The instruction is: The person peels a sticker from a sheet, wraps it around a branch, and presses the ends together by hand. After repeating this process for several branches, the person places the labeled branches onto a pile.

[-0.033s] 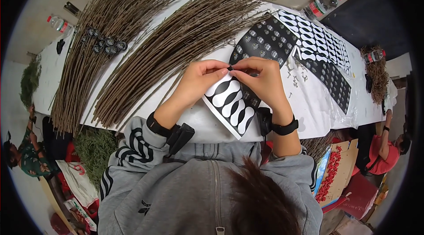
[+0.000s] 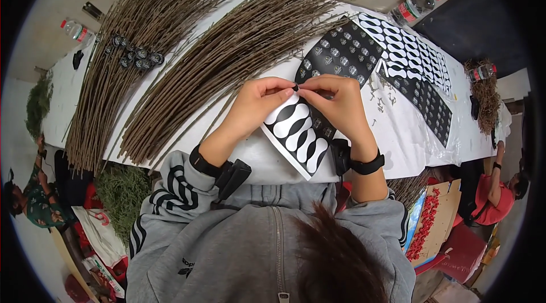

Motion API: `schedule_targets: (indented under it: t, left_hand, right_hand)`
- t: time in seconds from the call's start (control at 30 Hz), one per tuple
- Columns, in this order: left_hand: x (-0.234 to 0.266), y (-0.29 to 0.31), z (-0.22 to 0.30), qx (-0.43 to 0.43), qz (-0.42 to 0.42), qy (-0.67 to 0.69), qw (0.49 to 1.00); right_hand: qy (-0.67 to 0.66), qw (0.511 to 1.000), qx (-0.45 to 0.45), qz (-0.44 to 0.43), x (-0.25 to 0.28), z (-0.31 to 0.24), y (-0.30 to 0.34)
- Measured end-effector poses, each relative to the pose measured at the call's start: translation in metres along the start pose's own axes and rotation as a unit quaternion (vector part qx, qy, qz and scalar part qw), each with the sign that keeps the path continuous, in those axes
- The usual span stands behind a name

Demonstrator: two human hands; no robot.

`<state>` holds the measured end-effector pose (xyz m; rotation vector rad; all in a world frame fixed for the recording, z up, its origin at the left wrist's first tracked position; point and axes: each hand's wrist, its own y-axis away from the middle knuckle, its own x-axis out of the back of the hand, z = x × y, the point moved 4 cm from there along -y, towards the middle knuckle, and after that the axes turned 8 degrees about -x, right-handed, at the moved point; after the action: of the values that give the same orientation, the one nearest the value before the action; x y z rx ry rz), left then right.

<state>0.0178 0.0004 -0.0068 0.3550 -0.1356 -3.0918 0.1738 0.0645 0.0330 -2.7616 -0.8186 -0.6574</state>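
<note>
— Right at the middle of the frame, see that small black sticker? It is pinched between both sets of fingertips, just above the top edge of the sticker sheet.

— Which hand has it?

— Both. The left hand closes thumb and forefinger on it from the left, the right hand does the same from the right, fingertips touching.

— And the sheet?

— It lies on the white table under the hands, black with white wavy shapes, tilted toward the lower right.

— Around that?

— 2 long bundles of brown twigs fan out to the upper left, more black sheets lie at upper right, and a plastic bottle sits beyond them.
</note>
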Motion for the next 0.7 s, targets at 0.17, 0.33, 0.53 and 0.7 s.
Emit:
schedule_targets:
  t: [0.17,0.33,0.53,0.7]
  left_hand:
    - [0.006,0.001,-0.011,-0.024,-0.008,-0.059,0.998]
    - [0.024,0.004,-0.014,-0.033,-0.007,-0.266,0.963]
    - [0.036,0.027,0.022,-0.229,0.104,-0.571,0.782]
    - [0.048,0.027,0.011,-0.208,0.08,-0.673,0.706]
  right_hand:
    - [0.009,0.998,-0.065,-0.02,-0.004,0.015,-0.001]
    - [-0.009,0.994,-0.108,-0.011,-0.004,0.046,-0.008]
    - [-0.232,0.948,-0.217,-0.034,-0.001,0.05,-0.006]
    - [-0.367,0.898,-0.238,-0.056,0.006,0.06,-0.007]
